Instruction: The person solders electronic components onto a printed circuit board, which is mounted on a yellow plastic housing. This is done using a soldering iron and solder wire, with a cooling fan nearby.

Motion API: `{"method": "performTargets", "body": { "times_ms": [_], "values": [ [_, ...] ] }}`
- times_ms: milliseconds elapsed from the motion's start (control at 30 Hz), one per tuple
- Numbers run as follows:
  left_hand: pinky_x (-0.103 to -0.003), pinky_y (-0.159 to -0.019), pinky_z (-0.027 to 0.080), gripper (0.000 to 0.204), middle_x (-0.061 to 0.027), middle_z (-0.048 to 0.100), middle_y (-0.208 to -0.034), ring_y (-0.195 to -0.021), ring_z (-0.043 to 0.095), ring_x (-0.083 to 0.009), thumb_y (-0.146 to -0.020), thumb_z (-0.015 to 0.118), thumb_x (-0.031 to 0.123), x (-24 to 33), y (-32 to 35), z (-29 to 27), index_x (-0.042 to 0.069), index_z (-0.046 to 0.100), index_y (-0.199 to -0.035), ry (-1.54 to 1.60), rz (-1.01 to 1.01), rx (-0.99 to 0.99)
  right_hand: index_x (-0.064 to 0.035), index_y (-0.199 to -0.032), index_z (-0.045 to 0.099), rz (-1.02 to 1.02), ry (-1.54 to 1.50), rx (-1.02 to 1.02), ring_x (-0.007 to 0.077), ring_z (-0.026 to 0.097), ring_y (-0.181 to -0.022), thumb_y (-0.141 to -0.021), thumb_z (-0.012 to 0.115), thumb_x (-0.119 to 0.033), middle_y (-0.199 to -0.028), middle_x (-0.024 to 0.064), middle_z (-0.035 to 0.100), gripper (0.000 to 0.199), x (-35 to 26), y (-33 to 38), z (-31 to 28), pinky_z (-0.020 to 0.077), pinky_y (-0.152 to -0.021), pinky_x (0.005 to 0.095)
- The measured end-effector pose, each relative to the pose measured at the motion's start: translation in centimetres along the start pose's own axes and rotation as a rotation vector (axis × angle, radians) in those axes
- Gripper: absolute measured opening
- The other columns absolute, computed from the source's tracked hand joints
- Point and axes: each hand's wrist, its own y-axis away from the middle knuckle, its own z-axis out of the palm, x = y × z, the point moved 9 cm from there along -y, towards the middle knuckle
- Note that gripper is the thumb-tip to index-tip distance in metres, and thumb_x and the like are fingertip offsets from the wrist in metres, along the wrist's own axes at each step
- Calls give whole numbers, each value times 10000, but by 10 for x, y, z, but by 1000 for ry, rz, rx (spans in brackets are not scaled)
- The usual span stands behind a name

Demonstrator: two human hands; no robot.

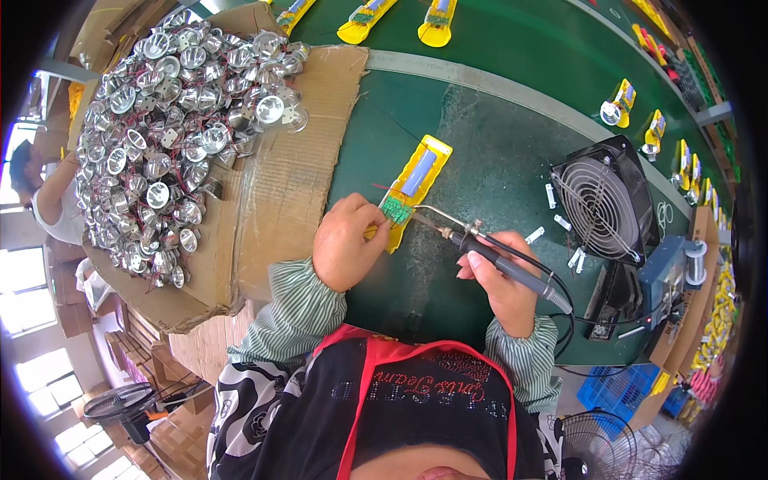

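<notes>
A yellow plastic housing (pixel 434 153) lies slanted on the green bench in front of me. In it are a blue cylindrical battery cell (pixel 418 173) and a green circuit board (pixel 395 210), with thin red and dark wires. My left hand (pixel 350 242) is closed on the housing's near left side, its fingertips beside the board. My right hand (pixel 504 280) grips a soldering iron (pixel 512 268) by its dark handle. The iron's tip and a thin bent metal tube (pixel 436 210) reach to the board's right edge. Whether the tip touches a joint is too small to tell.
A large heap of silvery reflector cups (pixel 160 152) with wires covers the cardboard (pixel 284 176) at left. A black fan (pixel 606 200), small white-metal strips (pixel 562 222) and a solder spool (pixel 695 263) stand at right. More yellow housings (pixel 436 24) lie on the green belt beyond.
</notes>
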Motion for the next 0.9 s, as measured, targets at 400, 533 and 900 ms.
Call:
{"method": "performTargets", "body": {
  "times_ms": [400, 533, 900],
  "values": [
    [-383, -736, 460, 246, -130, 551, -975, -828, 556, -308, -748, 714, 170, 25, 18, -1, 14, 598, -898, -219, 185, -29, 58, -951, 556, -1, 68, 68, 147, 647, -684, -824, 627, 3, -807, 124, 658, 156, -3, 15, -22, 524, -626, 252],
    [-378, -738, 488, 356, -134, 551, -1033, -831, 584, -298, -738, 737, 189, 28, 15, 5, 16, 567, -998, -268, 214, -36, 62, -972, 558, -27, 83, 102, 152, 649, -699, -820, 633, 2, -824, 126, 661, 179, -3, 18, -33, 526, -638, 256],
    [-337, -820, 510, 407, -168, 540, -1100, -947, 603, -294, -811, 691, 211, 88, -171, 95, 14, 558, -1141, 115, 346, -100, 55, -977, 551, -37, 96, 360, 154, 644, -697, -819, 634, 14, -840, 131, 655, 184, -2, 32, -90, 539, -651, 268]
  ]
}}
